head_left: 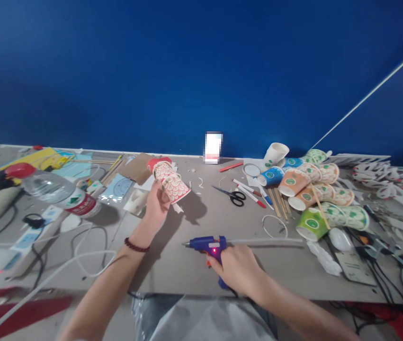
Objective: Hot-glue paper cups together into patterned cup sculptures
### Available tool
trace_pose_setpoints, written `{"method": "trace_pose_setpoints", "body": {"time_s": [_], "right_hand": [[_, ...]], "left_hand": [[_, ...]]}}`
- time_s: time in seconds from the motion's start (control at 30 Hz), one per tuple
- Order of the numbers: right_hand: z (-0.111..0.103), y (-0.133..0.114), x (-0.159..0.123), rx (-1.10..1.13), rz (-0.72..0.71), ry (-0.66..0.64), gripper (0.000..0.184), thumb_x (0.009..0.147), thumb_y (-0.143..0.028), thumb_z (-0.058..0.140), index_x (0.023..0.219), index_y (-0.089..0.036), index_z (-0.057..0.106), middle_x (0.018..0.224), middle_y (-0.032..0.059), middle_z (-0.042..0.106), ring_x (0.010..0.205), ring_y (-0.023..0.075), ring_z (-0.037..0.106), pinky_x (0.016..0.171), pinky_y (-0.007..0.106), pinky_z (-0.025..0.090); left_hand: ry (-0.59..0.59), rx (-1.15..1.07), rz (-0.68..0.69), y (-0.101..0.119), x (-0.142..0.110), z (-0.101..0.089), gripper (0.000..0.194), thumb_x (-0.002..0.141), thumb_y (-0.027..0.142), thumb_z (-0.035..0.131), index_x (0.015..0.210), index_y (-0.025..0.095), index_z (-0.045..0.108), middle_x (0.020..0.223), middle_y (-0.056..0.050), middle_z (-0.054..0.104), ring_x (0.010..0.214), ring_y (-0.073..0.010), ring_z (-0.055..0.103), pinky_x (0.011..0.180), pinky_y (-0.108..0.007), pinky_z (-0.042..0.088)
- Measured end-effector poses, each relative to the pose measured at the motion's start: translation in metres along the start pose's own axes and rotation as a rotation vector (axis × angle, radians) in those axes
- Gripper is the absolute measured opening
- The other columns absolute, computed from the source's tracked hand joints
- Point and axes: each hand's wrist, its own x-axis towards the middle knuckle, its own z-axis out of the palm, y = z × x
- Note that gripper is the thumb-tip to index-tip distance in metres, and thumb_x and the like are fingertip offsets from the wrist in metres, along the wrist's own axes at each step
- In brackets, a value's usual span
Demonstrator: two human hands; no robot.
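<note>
My left hand (pixel 157 204) is closed round a red-and-white patterned paper cup (pixel 174 188), held tilted above the table with more red paper pieces (pixel 159 166) at its far end. White paper strips hang from its near side. In front of me, my right hand (pixel 238 265) wraps the grip of a blue hot glue gun (pixel 206 245). The gun's metal nozzle points left, and its red light is lit. A long clear glue stick (pixel 268 242) sticks out of its back to the right. My fingers partly hide the handle and orange trigger.
Black-handled scissors (pixel 237 198), markers (pixel 254 195) and wooden sticks (pixel 280 204) lie beyond my right hand. Several paper cups (pixel 313 223) lie farther right. On the left, a water bottle (pixel 59 192) lies near a power strip (pixel 40 241) and a white cable (pixel 80 258). A blue wall (pixel 151 80) stands behind.
</note>
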Motion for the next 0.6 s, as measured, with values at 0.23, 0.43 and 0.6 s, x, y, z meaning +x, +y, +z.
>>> {"method": "trace_pose_setpoints", "body": {"time_s": [0.23, 0.43, 0.6], "right_hand": [[-0.004, -0.005, 0.003, 0.008, 0.026, -0.047, 0.054, 0.096, -0.052, 0.042, 0.079, -0.014, 0.077, 0.080, 0.0161, 0.077, 0.079, 0.0255, 0.073, 0.075, 0.029, 0.050], [0.000, -0.004, 0.003, 0.008, 0.051, -0.047, 0.050, 0.096, -0.049, 0.043, 0.084, -0.015, 0.078, 0.084, 0.0162, 0.077, 0.082, 0.0256, 0.073, 0.076, 0.029, 0.049], [0.000, -0.002, 0.002, 0.029, 0.069, -0.035, 0.047, 0.096, -0.047, 0.044, 0.086, -0.016, 0.078, 0.083, 0.0162, 0.077, 0.082, 0.0288, 0.073, 0.073, 0.033, 0.051]], "left_hand": [[0.076, -0.057, -0.074, -0.003, -0.004, 0.010, 0.031, 0.068, 0.031, 0.078, 0.091, 0.021, 0.060, 0.068, 0.004, 0.065, 0.055, -0.0095, 0.056, 0.053, -0.022, 0.047], [0.009, -0.026, -0.142, -0.005, -0.009, 0.015, 0.049, 0.061, 0.027, 0.083, 0.102, 0.024, 0.056, 0.083, 0.005, 0.070, 0.067, -0.0102, 0.064, 0.061, -0.021, 0.051], [-0.002, -0.022, -0.136, -0.006, -0.009, 0.015, 0.054, 0.060, 0.024, 0.085, 0.105, 0.026, 0.057, 0.091, 0.004, 0.071, 0.072, -0.0106, 0.066, 0.064, -0.022, 0.053]]}}
